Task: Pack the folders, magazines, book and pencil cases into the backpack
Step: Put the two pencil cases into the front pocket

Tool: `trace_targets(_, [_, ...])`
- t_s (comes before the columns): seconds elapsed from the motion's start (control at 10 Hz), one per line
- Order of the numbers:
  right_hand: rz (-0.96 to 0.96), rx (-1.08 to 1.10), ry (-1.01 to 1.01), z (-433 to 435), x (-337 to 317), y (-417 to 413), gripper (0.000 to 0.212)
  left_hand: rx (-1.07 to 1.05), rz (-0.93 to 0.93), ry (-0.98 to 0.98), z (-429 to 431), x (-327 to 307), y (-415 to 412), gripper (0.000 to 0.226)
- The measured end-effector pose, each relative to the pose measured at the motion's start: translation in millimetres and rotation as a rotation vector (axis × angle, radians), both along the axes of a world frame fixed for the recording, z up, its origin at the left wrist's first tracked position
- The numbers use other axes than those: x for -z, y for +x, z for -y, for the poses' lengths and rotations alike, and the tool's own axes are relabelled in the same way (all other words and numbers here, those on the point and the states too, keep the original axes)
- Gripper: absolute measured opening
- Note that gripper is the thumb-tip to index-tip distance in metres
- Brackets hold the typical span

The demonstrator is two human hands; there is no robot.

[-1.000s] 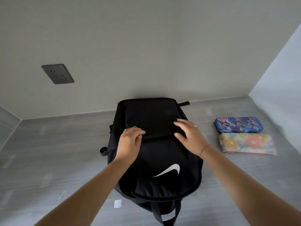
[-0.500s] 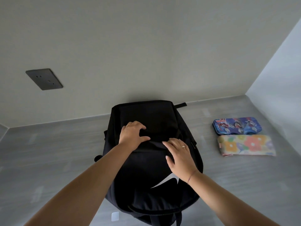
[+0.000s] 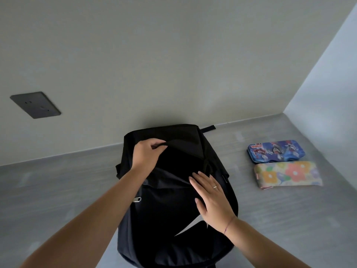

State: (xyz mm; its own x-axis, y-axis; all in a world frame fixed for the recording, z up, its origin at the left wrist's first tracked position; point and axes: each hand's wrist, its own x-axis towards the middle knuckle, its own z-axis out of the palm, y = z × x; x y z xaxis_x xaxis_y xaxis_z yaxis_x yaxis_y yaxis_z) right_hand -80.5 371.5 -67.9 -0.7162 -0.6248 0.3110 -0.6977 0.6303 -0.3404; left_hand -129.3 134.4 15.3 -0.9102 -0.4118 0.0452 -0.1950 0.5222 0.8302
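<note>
**Opening the bag for the pencil cases**

Head view: the backpack (image 3: 170, 213) lies on the grey counter (image 3: 58, 190) with its top toward the wall. The left hand (image 3: 148, 153) grips the upper edge of the opening, fingers curled round the black fabric and lifting it. This is probably to spread the mouth wide enough for something to slide in. The right hand (image 3: 210, 196) rests flat on the front panel just below the opening, fingers straight and together, holding nothing. It seems placed there to pin the bag so the lift does not drag it along the counter. A metal zip pull (image 3: 137, 199) shows at the bag's left side.

The gap under the raised edge is dark, so I cannot tell what is inside. No folders, magazines or book lie in sight, so they may already be packed. Both pencil cases are not yet in. The blue case (image 3: 276, 151) sits to the right of the bag and apart from it, nearer the wall. The floral case (image 3: 287, 174) lies just beside it on the near side.
</note>
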Motion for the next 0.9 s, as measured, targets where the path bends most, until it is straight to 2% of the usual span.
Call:
trace_targets(0.1, [0.014,0.143,-0.234,-15,-8,-14,0.057,0.003,0.002,-0.023,0,2,1,0.011])
trace_targets(0.2, [0.271,0.795,-0.703,-64,-9,-49,0.057,0.013,-0.008,-0.041,0,1,2,0.011])
trace_targets(0.3, [0.655,1.521,-0.977,-121,-1,-86,0.071,0.011,-0.002,-0.039,-3,-2,3,0.012])
trace_targets(0.4, [0.891,1.756,-0.956,-147,7,-101,0.084,0.011,-0.016,-0.033,-4,-4,6,0.014])
trace_targets(0.5, [0.907,1.471,-1.075,-151,11,-103,0.052,0.03,-0.02,-0.03,-4,-4,8,0.016])
trace_targets(0.6, [0.924,1.258,-1.009,-156,11,-105,0.036,0.046,-0.015,-0.037,-2,-6,8,0.018])
trace_targets(0.7, [0.889,1.272,-0.988,-163,9,-108,0.036,0.057,-0.018,-0.045,1,-8,9,0.018])
trace_targets(0.8, [0.988,1.285,-1.192,-172,10,-115,0.041,0.058,-0.014,-0.029,1,-10,10,0.017])
trace_targets(0.9, [1.043,1.273,-1.328,-176,11,-120,0.032,0.069,0.003,-0.037,0,-12,11,0.016])
